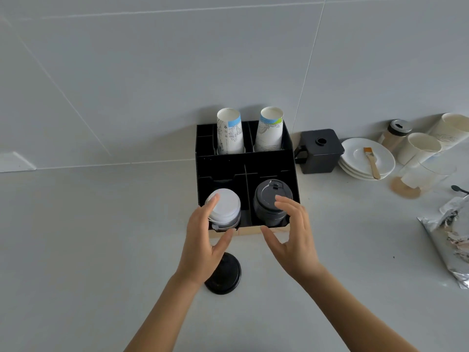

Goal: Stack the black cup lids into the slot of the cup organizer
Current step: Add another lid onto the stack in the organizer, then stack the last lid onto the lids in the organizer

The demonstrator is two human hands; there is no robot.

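Note:
A black cup organizer (223, 163) stands against the wall. Its front right slot holds a stack of black cup lids (269, 204); its front left slot holds a stack of white lids (225, 207). One black lid (227, 278) lies on the counter in front, partly under my left wrist. My left hand (205, 240) is spread beside the white stack, fingertips touching its left side. Fingers apart, my right hand (291, 237) hovers at the black stack's right front and holds nothing.
Two printed paper cups (229, 133) stand in the organizer's back slots. To the right are a black lidded box (319, 152), stacked white plates (365, 158) with a brush, paper cups (421, 147), a shaker jar (396, 134) and a foil bag (451, 240).

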